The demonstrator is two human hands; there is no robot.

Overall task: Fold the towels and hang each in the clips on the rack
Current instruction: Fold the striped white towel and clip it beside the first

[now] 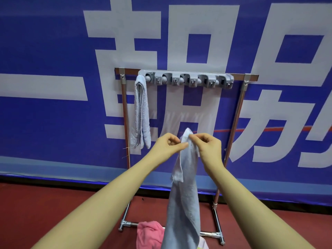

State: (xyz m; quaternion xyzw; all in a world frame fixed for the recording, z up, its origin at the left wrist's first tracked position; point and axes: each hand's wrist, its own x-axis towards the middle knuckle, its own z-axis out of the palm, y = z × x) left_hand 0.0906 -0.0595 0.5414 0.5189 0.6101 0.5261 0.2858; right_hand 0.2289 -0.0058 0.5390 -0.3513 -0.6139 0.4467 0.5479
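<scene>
A pale blue towel (183, 203) hangs long from my two hands in front of the rack. My left hand (166, 146) and my right hand (208, 146) both pinch its top end, close together, below the clip bar. The grey clip bar (186, 80) with several clips sits on the metal rack's (235, 114) top rail. A folded pale blue towel (141, 112) hangs from the leftmost clip. The other clips hold nothing.
A pink towel (148, 233) lies crumpled on the red floor (45, 209) by the rack's base bar. Behind the rack stands a blue banner wall (53, 51) with large white characters.
</scene>
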